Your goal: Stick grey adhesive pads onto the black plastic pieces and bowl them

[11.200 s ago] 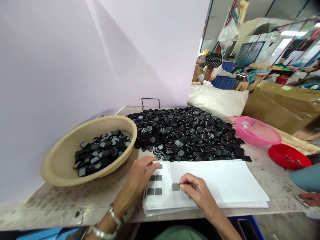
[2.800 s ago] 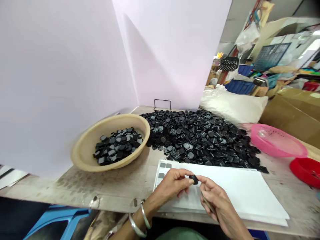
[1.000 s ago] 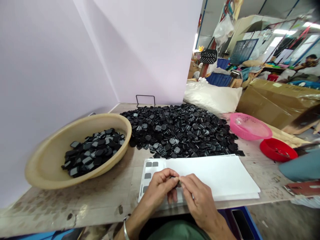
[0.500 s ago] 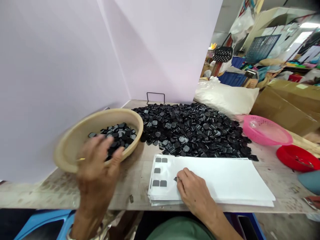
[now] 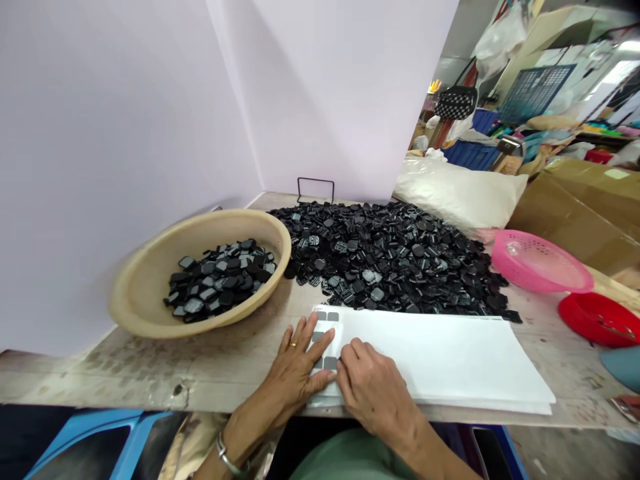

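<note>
My left hand (image 5: 299,365) lies flat with its fingers spread on the left end of a stack of white sheets (image 5: 440,357), holding it down over several grey square stickers (image 5: 327,316). My right hand (image 5: 367,383) is beside it, fingers curled and pinching at a grey sticker near the sheet's left edge. A tan bowl (image 5: 145,287) to the left holds several black square pieces. A large heap of black pieces (image 5: 390,263) lies behind the sheets.
White partition boards stand behind and to the left. A pink basket (image 5: 540,267) and a red dish (image 5: 597,319) sit on the right of the worn tabletop. A white sack (image 5: 460,193) and a cardboard box (image 5: 580,213) lie beyond.
My left hand has come back from the tan bowl and now lies flat on the sheets' left end. My right hand has shifted slightly left to the stickers.
</note>
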`<control>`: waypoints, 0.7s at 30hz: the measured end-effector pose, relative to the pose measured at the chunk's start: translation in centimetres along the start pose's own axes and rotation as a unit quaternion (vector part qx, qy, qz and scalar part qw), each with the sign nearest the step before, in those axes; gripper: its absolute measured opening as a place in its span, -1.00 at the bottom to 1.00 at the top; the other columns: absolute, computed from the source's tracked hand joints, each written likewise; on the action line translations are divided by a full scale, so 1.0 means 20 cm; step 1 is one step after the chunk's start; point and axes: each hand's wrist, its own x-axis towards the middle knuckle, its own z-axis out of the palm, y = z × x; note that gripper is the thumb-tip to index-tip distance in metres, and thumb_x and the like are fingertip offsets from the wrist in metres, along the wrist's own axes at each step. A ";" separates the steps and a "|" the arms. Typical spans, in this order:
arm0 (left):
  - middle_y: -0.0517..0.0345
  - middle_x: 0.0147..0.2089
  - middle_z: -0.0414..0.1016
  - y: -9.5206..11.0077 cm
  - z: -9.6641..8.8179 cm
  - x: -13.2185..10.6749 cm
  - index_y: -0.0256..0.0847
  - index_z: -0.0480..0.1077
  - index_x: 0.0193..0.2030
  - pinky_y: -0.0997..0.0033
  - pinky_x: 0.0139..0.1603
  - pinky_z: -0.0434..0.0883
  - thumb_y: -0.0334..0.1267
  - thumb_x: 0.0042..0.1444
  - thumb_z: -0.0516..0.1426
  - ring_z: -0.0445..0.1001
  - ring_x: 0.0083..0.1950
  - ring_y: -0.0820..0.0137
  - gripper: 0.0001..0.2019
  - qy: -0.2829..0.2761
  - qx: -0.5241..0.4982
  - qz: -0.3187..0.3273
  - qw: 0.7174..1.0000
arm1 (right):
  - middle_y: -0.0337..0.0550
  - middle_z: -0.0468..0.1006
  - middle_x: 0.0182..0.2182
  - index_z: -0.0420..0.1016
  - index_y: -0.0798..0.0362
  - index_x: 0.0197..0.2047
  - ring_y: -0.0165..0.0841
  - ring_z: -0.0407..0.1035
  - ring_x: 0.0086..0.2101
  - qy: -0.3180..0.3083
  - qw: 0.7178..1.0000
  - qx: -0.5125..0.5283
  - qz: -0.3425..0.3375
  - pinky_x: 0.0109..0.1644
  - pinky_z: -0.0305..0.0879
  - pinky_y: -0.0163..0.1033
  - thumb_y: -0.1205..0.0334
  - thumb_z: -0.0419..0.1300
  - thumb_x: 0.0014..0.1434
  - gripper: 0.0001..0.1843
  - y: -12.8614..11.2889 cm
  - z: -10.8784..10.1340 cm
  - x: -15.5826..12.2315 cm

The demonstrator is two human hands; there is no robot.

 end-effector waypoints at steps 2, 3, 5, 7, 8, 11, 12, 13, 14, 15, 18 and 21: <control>-0.13 0.47 -0.28 0.00 0.01 0.00 0.04 -0.02 0.37 -0.23 0.29 -0.02 0.05 0.22 0.00 -0.16 0.43 -0.06 -0.39 0.010 0.004 -0.001 1.000 | -0.13 0.44 -0.33 0.33 0.03 -0.26 -0.25 0.35 -0.34 0.004 1.000 0.006 0.000 -0.35 0.19 -0.23 0.37 0.03 0.19 -0.91 0.00 0.00 0.01; -0.12 0.47 -0.28 -0.01 0.02 0.00 0.05 -0.02 0.37 -0.22 0.29 -0.03 0.06 0.21 0.01 -0.16 0.43 -0.05 -0.38 0.013 0.008 -0.002 1.000 | -0.13 0.44 -0.34 0.33 0.04 -0.27 -0.26 0.34 -0.34 0.007 1.000 0.027 0.000 -0.34 0.19 -0.24 0.37 0.02 0.19 -0.90 0.00 0.00 0.01; -0.13 0.46 -0.25 -0.02 0.04 0.00 0.03 0.01 0.37 -0.24 0.29 -0.02 0.07 0.18 0.04 -0.16 0.42 -0.08 -0.37 0.008 0.011 -0.006 1.000 | -0.18 0.43 -0.36 0.33 0.04 -0.32 -0.33 0.33 -0.36 0.010 0.993 0.120 0.004 -0.32 0.19 -0.27 0.39 0.02 0.19 -0.89 0.02 -0.01 0.02; -0.14 0.46 -0.21 -0.03 0.04 -0.01 0.03 0.06 0.35 -0.27 0.27 0.00 0.09 0.14 0.08 -0.15 0.42 -0.13 -0.35 -0.001 0.004 -0.013 1.000 | -0.25 0.40 -0.41 0.30 0.04 -0.37 -0.41 0.30 -0.41 0.018 0.967 0.255 0.008 -0.32 0.17 -0.32 0.38 0.02 0.19 -0.88 0.05 -0.04 0.03; -0.13 0.46 -0.19 -0.03 0.01 -0.01 0.03 0.08 0.34 -0.27 0.26 0.01 0.11 0.12 0.10 -0.15 0.41 -0.14 -0.33 -0.008 -0.008 -0.013 1.000 | -0.28 0.39 -0.43 0.30 0.04 -0.39 -0.43 0.27 -0.43 0.023 0.948 0.316 0.013 -0.32 0.17 -0.34 0.37 0.03 0.19 -0.88 0.07 -0.05 0.03; -0.13 0.40 0.02 0.00 -0.12 0.02 -0.03 0.22 0.28 -0.12 0.26 0.13 0.10 0.11 0.11 0.00 0.38 -0.06 -0.39 -0.002 -0.071 -0.019 0.997 | -0.32 0.32 -0.50 0.31 0.05 -0.40 -0.44 0.21 -0.46 0.031 0.899 0.433 0.054 -0.37 0.13 -0.35 0.27 0.07 0.19 -0.87 0.15 -0.09 0.00; -0.13 0.35 0.14 0.02 -0.18 0.05 -0.07 0.29 0.23 -0.02 0.25 0.19 0.06 0.14 0.09 0.10 0.34 0.01 -0.46 0.012 -0.094 -0.029 0.995 | -0.32 0.30 -0.52 0.32 0.05 -0.40 -0.44 0.19 -0.46 0.029 0.888 0.453 0.075 -0.38 0.12 -0.35 0.24 0.08 0.19 -0.86 0.17 -0.10 -0.01; -0.13 0.24 0.29 0.03 -0.24 0.09 -0.13 0.36 0.16 0.07 0.21 0.25 0.01 0.19 0.06 0.22 0.26 0.08 -0.54 0.041 -0.110 -0.049 0.992 | -0.32 0.29 -0.52 0.33 0.06 -0.40 -0.43 0.18 -0.46 0.025 0.878 0.468 0.097 -0.38 0.11 -0.35 0.21 0.08 0.20 -0.84 0.19 -0.11 -0.03; -0.11 0.14 0.38 0.05 -0.29 0.15 -0.18 0.39 0.10 0.13 0.17 0.29 -0.04 0.22 0.03 0.31 0.17 0.15 -0.60 0.067 -0.113 -0.071 0.989 | -0.32 0.27 -0.53 0.34 0.06 -0.39 -0.42 0.17 -0.47 0.023 0.870 0.478 0.117 -0.39 0.11 -0.34 0.18 0.08 0.20 -0.82 0.20 -0.12 -0.05; -0.08 0.05 0.43 0.07 -0.33 0.22 -0.21 0.41 0.06 0.15 0.13 0.31 -0.10 0.24 0.01 0.35 0.09 0.18 -0.64 0.091 -0.105 -0.090 0.986 | -0.32 0.26 -0.53 0.36 0.06 -0.39 -0.42 0.16 -0.47 0.023 0.864 0.484 0.134 -0.39 0.10 -0.34 0.15 0.08 0.21 -0.81 0.22 -0.13 -0.07; -0.06 -0.09 0.46 0.11 -0.37 0.46 -0.28 0.42 -0.01 0.15 0.05 0.31 -0.23 0.18 0.06 0.36 -0.01 0.17 -0.70 0.078 -0.053 -0.103 0.990 | -0.30 0.27 -0.53 0.39 0.05 -0.37 -0.41 0.15 -0.48 0.038 0.854 0.494 0.161 -0.40 0.09 -0.32 0.06 0.08 0.19 -0.75 0.24 -0.15 -0.11; -0.05 -0.23 0.48 0.12 -0.31 0.66 -0.28 0.48 -0.22 0.19 -0.02 0.31 -0.36 0.04 0.15 0.38 -0.08 0.14 -0.85 0.037 -0.044 -0.077 0.995 | -0.28 0.28 -0.52 0.40 0.05 -0.37 -0.40 0.15 -0.47 0.066 0.851 0.490 0.175 -0.41 0.08 -0.32 0.02 0.08 0.17 -0.73 0.26 -0.14 -0.14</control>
